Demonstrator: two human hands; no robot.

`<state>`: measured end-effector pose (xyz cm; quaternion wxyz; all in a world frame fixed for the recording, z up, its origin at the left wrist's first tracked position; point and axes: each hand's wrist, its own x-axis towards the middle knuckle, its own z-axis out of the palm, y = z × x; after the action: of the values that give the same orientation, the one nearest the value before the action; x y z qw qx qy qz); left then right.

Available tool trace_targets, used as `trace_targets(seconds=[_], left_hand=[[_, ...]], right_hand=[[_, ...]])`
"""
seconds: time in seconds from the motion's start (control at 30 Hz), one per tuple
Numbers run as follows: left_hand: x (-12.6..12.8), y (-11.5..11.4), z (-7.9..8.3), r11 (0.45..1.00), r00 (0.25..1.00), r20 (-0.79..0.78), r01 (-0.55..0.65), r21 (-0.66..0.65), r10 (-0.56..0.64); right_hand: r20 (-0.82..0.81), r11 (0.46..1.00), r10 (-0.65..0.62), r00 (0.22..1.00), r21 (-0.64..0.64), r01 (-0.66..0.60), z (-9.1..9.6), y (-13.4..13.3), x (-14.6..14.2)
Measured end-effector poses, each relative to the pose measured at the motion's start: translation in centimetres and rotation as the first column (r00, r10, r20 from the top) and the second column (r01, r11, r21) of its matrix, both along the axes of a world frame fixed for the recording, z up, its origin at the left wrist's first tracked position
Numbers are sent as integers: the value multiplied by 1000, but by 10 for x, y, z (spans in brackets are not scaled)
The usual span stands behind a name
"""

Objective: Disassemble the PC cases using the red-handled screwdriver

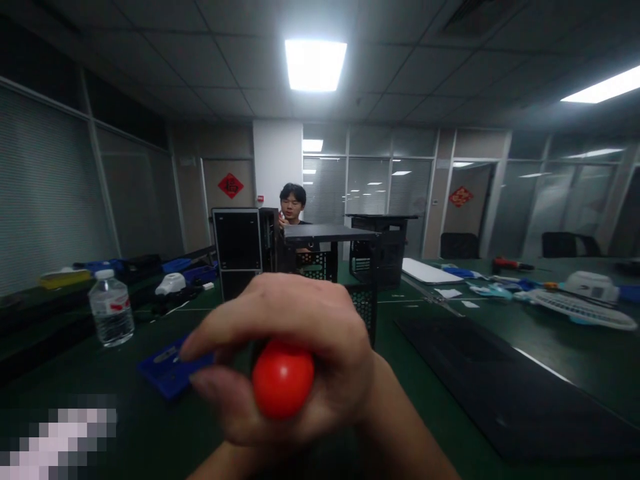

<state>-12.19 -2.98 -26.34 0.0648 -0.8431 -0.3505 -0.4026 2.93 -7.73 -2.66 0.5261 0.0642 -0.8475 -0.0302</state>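
Observation:
My right hand (300, 333) fills the middle of the view, its fingers wrapped round a red round-ended handle (283, 380); whatever the handle belongs to is hidden behind the hand. Just beyond the hand stands an open black computer case (350, 267) with perforated walls. A strip of skin at the bottom edge (220, 467) may be my left hand or arm; its fingers do not show. A blue parts tray (167, 373) lies on the green table (125, 433) left of my hand.
A water bottle (111, 308) stands at the left. A flat black panel (500, 380) lies to the right, with a white keyboard (580, 308) and small tools beyond. A black tower case (237, 250) and a person (293, 203) are behind.

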Motion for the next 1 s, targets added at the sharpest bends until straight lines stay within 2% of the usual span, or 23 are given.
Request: trace_targets(seconds=[0.27,0.37,0.47,0.6,0.7,0.83,0.9,1.0], left_hand=[[-18,8,-19,989,959,-274,102,109,-69],[-20,7,-19,983,943,-327,108,149,-54],[-22,-2,-12,978,941,-340,79,192,-10],[-27,-21,7,924,957,-286,65,378,49],[-35,-30,15,877,969,-234,45,478,77],[-47,-28,11,896,990,-73,-75,438,119],[-51,-26,8,906,991,-19,-110,410,129],[-54,-24,11,910,985,93,-170,378,145]], right_hand=[[24,1000,-15,1000,-8,15,1,-5,-10],[19,1000,-22,1000,-5,22,0,-7,-9],[12,1000,-24,1000,-5,25,-2,-7,-7],[1,1000,5,1000,-6,-5,-6,-8,-9],[-68,994,106,992,4,-106,-12,-6,-14],[-195,949,317,928,69,-309,-17,-1,-22],[-224,942,334,916,111,-316,-17,1,-22],[-268,958,283,921,131,-256,-12,1,-14]])
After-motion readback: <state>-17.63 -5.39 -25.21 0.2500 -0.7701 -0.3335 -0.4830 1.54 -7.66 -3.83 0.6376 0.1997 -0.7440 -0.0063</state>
